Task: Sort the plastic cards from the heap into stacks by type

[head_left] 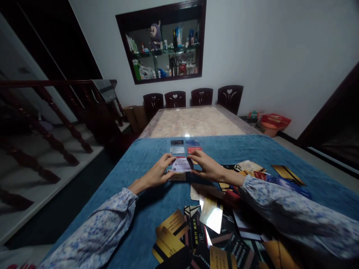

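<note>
The left hand [161, 171] and the right hand [206, 167] pinch a white card [181, 164] between them, thumb and fingers of each closed on one of its short sides. The card bears dark print and lies level between the fingertips, above or on a pale card [178, 177] that shows just on the near side of the grip. Whether the two touch, I cannot tell.

Just beyond the grip, cards lie in two columns: a silvery card [177, 150] and a black card [177, 142] to the left, a red card [193, 150] and a blue card [193, 142] to the right. Nearer the body than the grip, and out to its right under the right sleeve [291, 209], spreads a loose heap of cards [170, 243], many gold or black, overlapping at all angles.

All around is a blue cloth [117, 183]. Farther off come the bare tabletop [190, 120], four dark chairs [230, 98] and a wall shelf [165, 52].
</note>
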